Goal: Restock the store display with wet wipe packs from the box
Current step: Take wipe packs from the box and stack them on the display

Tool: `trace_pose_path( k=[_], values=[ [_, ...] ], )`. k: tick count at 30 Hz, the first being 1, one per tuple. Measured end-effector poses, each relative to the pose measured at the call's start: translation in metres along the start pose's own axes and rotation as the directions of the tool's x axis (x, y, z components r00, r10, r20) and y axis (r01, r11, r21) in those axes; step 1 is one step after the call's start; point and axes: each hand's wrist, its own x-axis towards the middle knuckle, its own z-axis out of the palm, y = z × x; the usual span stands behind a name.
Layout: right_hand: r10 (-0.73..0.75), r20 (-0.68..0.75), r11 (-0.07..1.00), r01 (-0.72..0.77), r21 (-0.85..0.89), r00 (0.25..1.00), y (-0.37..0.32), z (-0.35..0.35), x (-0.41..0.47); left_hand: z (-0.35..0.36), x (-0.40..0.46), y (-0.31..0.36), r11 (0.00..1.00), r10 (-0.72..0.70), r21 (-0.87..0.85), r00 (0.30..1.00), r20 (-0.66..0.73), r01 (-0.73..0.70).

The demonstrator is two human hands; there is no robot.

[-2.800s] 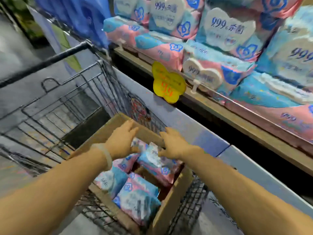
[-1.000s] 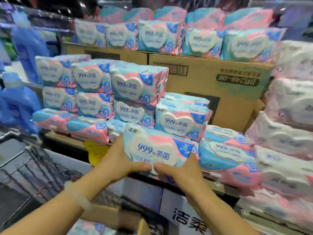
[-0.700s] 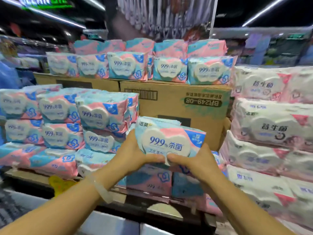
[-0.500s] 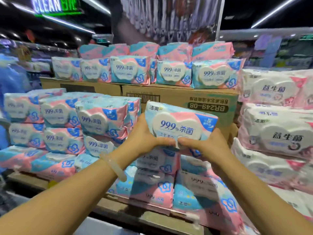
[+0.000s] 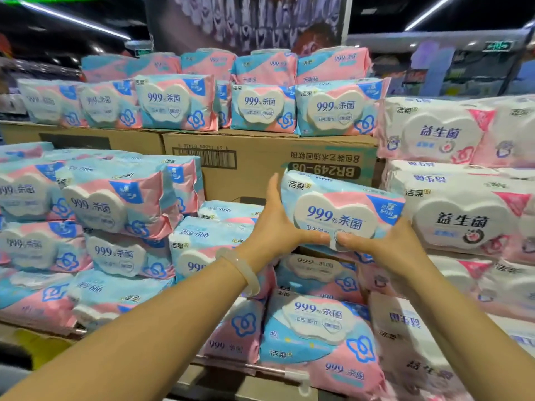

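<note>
Both hands clamp one wet wipe pack [image 5: 341, 209] at its ends, left hand [image 5: 275, 227] and right hand [image 5: 385, 244], held above the right-hand stack [image 5: 315, 328]. Looks soft, slick film, moderately heavy; grip the ends, not the lid.

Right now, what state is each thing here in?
Held pack: upright, label facing out, gripped from both sides, in front of the carton.
Left hand: grips the pack's left end.
Right hand: grips its lower right.
Carton: closed, printing upside down, packs standing on top.
Bracelet: on the left wrist.
</note>
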Motion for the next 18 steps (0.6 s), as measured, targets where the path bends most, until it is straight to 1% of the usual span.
trace_pose_path(
  k=[6,9,15,18],
  values=[
    [-0.007,-0.029,0.998,0.006,-0.055,1.000,0.006,-0.004,-0.002,0.001,0.001,0.001,0.999,0.017,-0.042,1.000,0.012,-0.016],
    [-0.006,-0.105,0.997,-0.002,-0.078,0.994,0.008,0.004,-0.002,-0.001,0.005,-0.004,0.998,-0.009,-0.060,1.000,0.022,0.010],
    [0.017,-0.179,0.991,-0.040,-0.128,0.984,0.020,0.006,0.006,-0.001,0.013,-0.006,0.990,-0.067,-0.118,0.996,0.059,0.073],
    [0.021,-0.200,0.983,-0.057,-0.175,0.980,0.025,0.010,0.009,-0.001,0.020,-0.009,0.982,-0.104,-0.148,0.988,0.113,0.120]
  ],
)
